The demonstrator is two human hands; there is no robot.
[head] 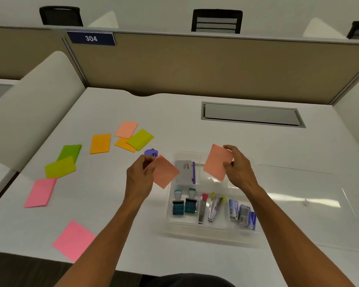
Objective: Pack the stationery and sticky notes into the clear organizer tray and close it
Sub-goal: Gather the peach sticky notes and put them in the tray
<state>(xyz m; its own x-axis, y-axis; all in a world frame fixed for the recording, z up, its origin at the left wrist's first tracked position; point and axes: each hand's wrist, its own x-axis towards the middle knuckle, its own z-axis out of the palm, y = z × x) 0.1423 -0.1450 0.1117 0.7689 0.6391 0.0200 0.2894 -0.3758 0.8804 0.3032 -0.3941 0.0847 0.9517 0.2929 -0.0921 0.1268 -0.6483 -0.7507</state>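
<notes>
My left hand [141,175] pinches a salmon sticky-note pad [165,171] just left of the clear organizer tray [170,219]. My right hand [237,167] holds a second salmon pad [217,162] over the tray's back right compartment. Inside the tray lie two teal stamps [183,205], a white box with a purple edge [186,171], a red-tipped tool [202,208], a staple remover [215,206] and blue staple boxes [243,214]. Its clear lid [298,195] lies flat on the right. A purple sharpener [150,152] sits behind my left hand.
Loose pads lie on the white desk to the left: pink [74,240], pink [40,192], yellow-green [60,167], green [71,152], orange [100,143], salmon [126,129], yellow-green [140,139]. A grey cable hatch [251,113] sits at the back, before a tan partition.
</notes>
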